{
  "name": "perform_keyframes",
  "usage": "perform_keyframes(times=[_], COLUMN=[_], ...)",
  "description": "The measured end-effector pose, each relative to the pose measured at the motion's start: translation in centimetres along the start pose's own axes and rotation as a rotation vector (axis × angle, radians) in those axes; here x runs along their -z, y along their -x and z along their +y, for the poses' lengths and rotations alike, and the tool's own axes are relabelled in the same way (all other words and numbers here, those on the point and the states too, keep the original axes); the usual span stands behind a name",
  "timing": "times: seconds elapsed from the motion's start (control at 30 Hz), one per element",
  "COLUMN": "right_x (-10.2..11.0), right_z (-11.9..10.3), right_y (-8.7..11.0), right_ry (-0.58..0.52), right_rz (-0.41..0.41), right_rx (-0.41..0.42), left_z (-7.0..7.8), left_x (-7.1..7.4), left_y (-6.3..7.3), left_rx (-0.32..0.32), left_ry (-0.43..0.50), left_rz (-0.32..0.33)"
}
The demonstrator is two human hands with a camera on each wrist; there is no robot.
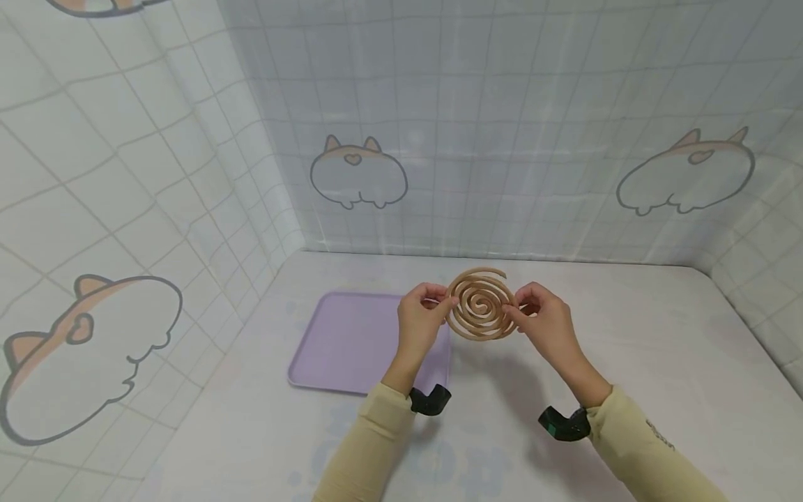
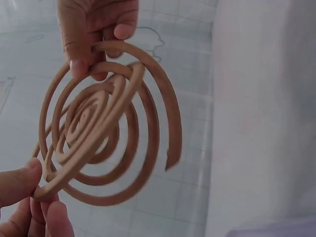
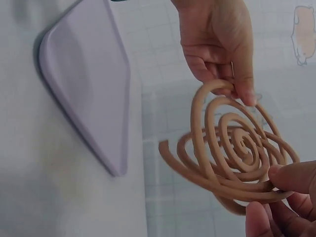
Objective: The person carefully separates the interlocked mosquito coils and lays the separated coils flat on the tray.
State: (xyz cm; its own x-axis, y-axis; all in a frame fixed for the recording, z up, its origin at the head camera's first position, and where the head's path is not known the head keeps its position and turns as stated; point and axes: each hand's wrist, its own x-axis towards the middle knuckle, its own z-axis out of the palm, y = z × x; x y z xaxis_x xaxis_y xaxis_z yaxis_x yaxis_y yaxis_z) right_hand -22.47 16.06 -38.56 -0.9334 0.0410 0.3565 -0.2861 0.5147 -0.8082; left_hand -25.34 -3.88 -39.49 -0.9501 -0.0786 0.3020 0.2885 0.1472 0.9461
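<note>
A brown pair of nested mosquito coils [image 1: 482, 307] is held up in the air between both hands in the head view. The left hand [image 1: 420, 321] pinches its left edge between thumb and fingers. On the opposite edge, the right hand [image 1: 547, 321] pinches it in the same way. Both wrist views show two spirals partly separated and crossing at an angle, still interlaced; the left wrist view shows a free outer end [image 2: 172, 160] hanging loose. Below and behind the left hand lies a light purple tray [image 1: 351, 341], partly covered by that hand and forearm.
The white table [image 1: 627, 348] is bordered by tile-patterned walls [image 1: 489, 139] with cartoon animal prints at the back and sides. Black wrist mounts [image 1: 430, 401] sit on both wrists, over beige sleeves [image 1: 370, 446].
</note>
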Motion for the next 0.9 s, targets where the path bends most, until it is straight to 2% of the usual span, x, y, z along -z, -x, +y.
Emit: perform_keyframes(times=[0.13,0.3,0.37,0.47,0.53,0.6,0.67,0.9], right_x=[-0.1,-0.4,-0.5,-0.6,-0.8,-0.9,-1.0,-1.0], right_z=[-0.7,-1.4,-1.5,-1.6,-1.7,-1.8,-2.0,-2.4], right_y=[0.0,0.0,0.0,0.0,0.1,0.1,0.2,0.4], right_ry=[0.008,0.021,0.011,-0.010,-0.015,-0.020,-0.023,-0.046], right_rz=[-0.012,-0.026,-0.015,0.012,0.025,0.029,0.026,0.016], right_rx=[0.022,-0.008,-0.020,-0.029,-0.030,-0.030,-0.031,-0.016], left_z=[0.7,0.9,1.6,1.3,1.0,-0.1,-0.3,-0.4], left_x=[-0.1,-0.3,-0.2,-0.3,-0.4,-0.7,-0.9,-1.0], left_y=[-0.2,-0.4,-0.2,-0.1,-0.1,-0.4,-0.3,-0.2], left_rx=[-0.045,-0.075,-0.045,0.057,0.134,0.175,0.184,0.127], left_ry=[0.028,0.007,0.017,0.108,0.179,0.231,0.258,0.260], left_rz=[-0.017,-0.037,-0.087,-0.204,-0.269,-0.297,-0.295,-0.230])
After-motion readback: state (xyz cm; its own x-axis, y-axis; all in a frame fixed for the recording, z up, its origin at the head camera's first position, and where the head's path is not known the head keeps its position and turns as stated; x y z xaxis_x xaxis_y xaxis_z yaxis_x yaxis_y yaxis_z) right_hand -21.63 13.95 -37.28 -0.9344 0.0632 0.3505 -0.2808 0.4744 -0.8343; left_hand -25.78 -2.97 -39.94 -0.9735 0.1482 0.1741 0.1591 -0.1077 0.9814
